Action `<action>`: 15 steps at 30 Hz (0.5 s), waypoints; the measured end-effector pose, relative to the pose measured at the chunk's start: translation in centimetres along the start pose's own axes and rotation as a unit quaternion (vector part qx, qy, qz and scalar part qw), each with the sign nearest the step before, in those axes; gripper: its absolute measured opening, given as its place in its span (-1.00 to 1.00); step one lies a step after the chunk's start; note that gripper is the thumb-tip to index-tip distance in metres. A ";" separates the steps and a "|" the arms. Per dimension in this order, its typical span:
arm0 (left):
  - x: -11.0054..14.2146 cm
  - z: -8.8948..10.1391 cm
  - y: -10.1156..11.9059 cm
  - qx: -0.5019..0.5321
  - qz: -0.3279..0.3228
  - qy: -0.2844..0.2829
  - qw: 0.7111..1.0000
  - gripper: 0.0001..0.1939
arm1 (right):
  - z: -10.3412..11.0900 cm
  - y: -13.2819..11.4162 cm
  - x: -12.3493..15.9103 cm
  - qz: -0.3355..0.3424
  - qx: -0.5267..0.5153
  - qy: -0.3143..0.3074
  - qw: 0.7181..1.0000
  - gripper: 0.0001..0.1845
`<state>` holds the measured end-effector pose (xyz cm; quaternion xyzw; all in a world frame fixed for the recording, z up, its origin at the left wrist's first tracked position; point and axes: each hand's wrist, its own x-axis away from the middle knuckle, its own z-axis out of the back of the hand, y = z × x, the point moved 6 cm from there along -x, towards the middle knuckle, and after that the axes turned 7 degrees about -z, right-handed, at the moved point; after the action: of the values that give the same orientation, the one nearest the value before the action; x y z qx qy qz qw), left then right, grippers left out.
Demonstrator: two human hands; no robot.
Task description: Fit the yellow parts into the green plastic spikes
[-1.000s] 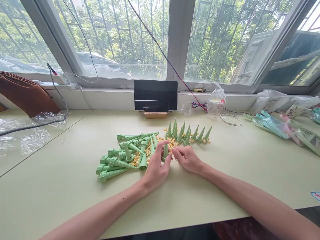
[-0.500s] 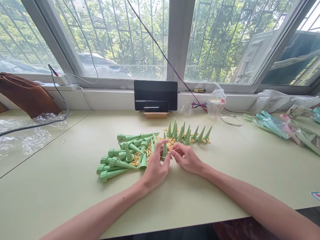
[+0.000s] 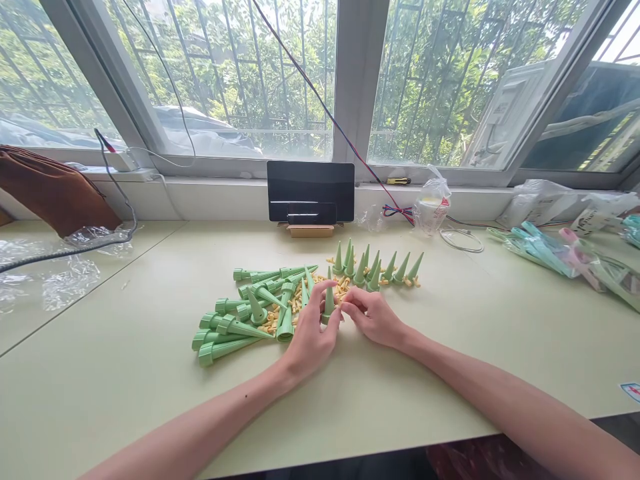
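Observation:
My left hand is closed around a green plastic watering spike, which stands point up between thumb and fingers. At the spike's right side, my right hand pinches a small yellow valve, mostly covered by the fingertips. Left of the hands lies a heap of green spikes, most on their sides. Loose yellow valves are scattered among them. Beyond my right hand, several upright spikes stand in a group, some with yellow valves at their bases.
A black tablet with a phone before it leans on a stand at the back. Right of it are a bagged cup and a coiled white cable. A brown bag and clear plastic wrap lie left; bagged goods lie right.
My right hand has moved slightly left, bringing its fingertips against the held spike's side. The held spike has shifted a little left; the heap and upright group have stayed put.

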<state>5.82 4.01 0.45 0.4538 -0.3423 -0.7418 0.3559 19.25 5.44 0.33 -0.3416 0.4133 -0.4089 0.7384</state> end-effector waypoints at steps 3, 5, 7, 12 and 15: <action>0.0 0.0 0.0 0.005 -0.003 -0.003 1.000 -0.64 | 0.0 0.0 0.0 0.008 0.004 0.001 1.000 -0.68; 0.0 0.0 -0.1 0.006 -0.003 -0.003 1.000 -0.63 | 0.1 0.0 0.0 0.012 0.009 0.003 1.000 -0.67; -0.1 -0.1 -0.2 0.004 -0.004 -0.004 1.000 -0.63 | 0.1 -0.1 0.0 0.016 0.018 0.005 1.000 -0.66; -0.1 -0.1 -0.1 -0.005 -0.013 -0.008 1.000 -0.62 | 0.2 -0.2 0.0 0.025 0.038 0.007 0.999 -0.61; 0.0 -0.1 -0.1 -0.007 -0.012 -0.010 1.000 -0.62 | 0.2 -0.3 -0.1 0.034 0.041 0.007 0.999 -0.59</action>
<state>5.92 4.05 0.36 0.4477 -0.3350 -0.7532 0.3464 19.31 5.40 0.65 -0.2940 0.4128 -0.4027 0.7622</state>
